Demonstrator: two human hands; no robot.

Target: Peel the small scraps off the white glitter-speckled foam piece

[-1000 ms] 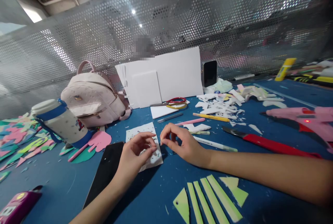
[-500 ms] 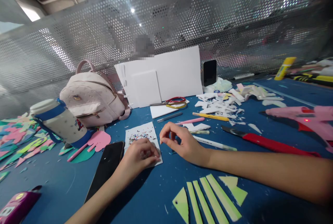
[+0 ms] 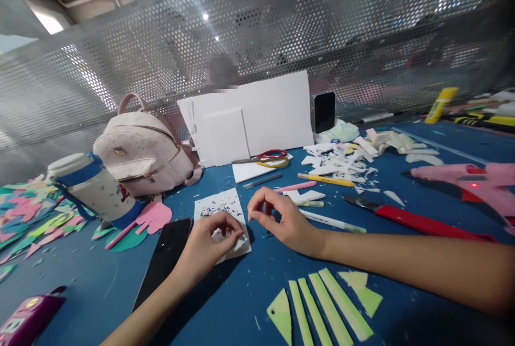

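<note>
A white card [image 3: 219, 208] sprinkled with tiny coloured specks lies on the blue table [image 3: 249, 303]. My left hand [image 3: 209, 244] hovers over its near part, thumb and fingers drawn into a pinch just above the card; what it pinches is too small to see. My right hand [image 3: 277, 220] rests on the table right of the card, thumb and forefinger pinched together, the other fingers curled. A black phone [image 3: 163, 263] lies left of my left wrist.
Pale green strips [image 3: 322, 306] lie near the front. A red-handled knife [image 3: 410, 221], pink glue gun [image 3: 470, 182], pens [image 3: 325, 179] and white scraps sit right. A pink backpack [image 3: 140, 150], bottle [image 3: 90, 188], white boards [image 3: 257, 118] and scissors [image 3: 269, 158] stand behind. A mesh screen backs the table.
My left hand went down onto the card half a second ago and has now lifted slightly with the fingers still pinched. My right hand has stayed where it was.
</note>
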